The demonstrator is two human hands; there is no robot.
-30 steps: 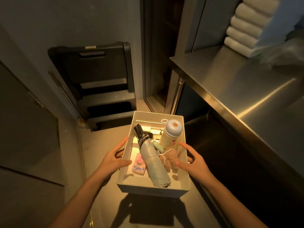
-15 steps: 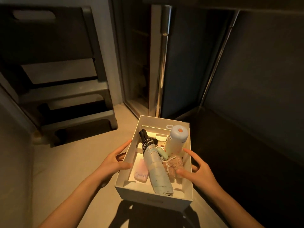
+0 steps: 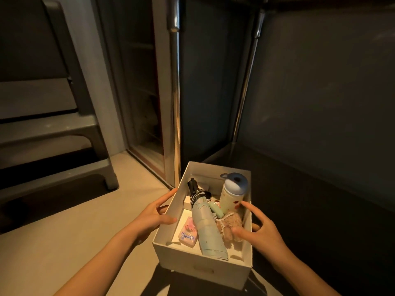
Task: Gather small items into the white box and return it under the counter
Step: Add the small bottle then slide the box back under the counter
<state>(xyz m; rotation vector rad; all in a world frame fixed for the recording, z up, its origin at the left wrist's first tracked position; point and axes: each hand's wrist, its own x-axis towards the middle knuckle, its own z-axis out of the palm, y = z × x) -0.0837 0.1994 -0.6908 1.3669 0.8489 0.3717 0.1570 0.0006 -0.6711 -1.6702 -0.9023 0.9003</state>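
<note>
I hold the white box (image 3: 198, 262) low over the floor, close to the dark space under the counter. My left hand (image 3: 152, 215) grips its left wall, thumb over the rim. My right hand (image 3: 259, 228) grips the right wall, thumb inside near the plush toy (image 3: 227, 228). Inside lie a folded light-blue umbrella (image 3: 206, 225), a cream bottle with a blue cap (image 3: 232, 196) standing at the far right, a pink tissue pack (image 3: 188, 232) and a small green item (image 3: 215, 210).
A dark step stool (image 3: 55, 133) stands at the left. A shiny metal counter leg (image 3: 175, 103) rises just beyond the box, with a second leg (image 3: 245, 86) to its right. The under-counter floor (image 3: 310, 189) is dark.
The view has dropped from above the countertop to below it. The box has come lower and a little to the right, toward the dark space under the counter, held in both hands throughout.
</note>
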